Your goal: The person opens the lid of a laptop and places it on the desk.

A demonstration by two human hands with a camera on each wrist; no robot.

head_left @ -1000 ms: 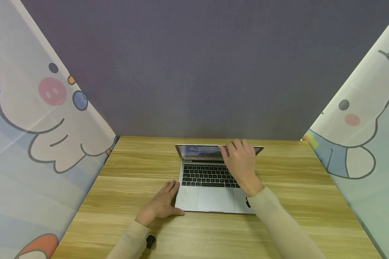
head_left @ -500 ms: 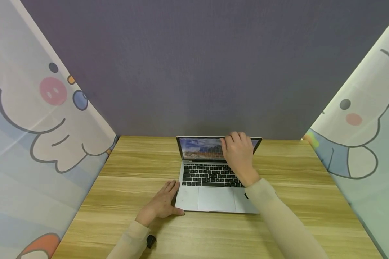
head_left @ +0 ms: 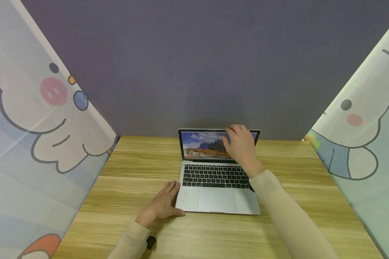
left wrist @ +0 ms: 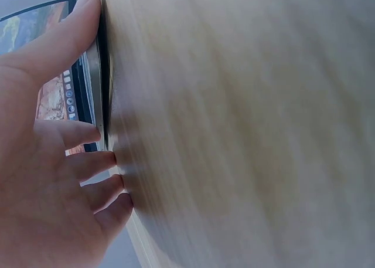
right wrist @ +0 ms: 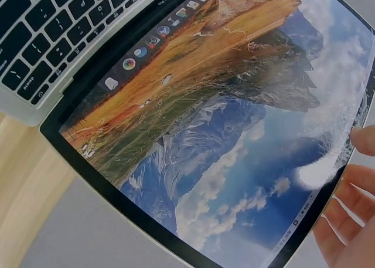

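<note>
A silver laptop [head_left: 217,199] with a black keyboard sits on the wooden table, its lid raised and its screen [head_left: 202,144] lit with a mountain picture. At the lid's top edge, right of centre, my right hand [head_left: 241,145] holds the lid, fingers over the edge and thumb on the screen side. The right wrist view shows that thumb [right wrist: 363,140] at the screen's border. My left hand [head_left: 162,205] rests at the base's front left corner, fingers along the left side and thumb [left wrist: 85,21] along the front edge.
The wooden table [head_left: 133,154] ends at a dark grey panel [head_left: 194,72] close behind the laptop. Cartoon-printed curtains [head_left: 16,144] flank it at left and right. A small black object [head_left: 151,241] shows beside the left sleeve.
The lid has tilted further back and more of the screen picture shows. My right hand has moved up and away with the lid's top edge; the left hand has stayed put.
</note>
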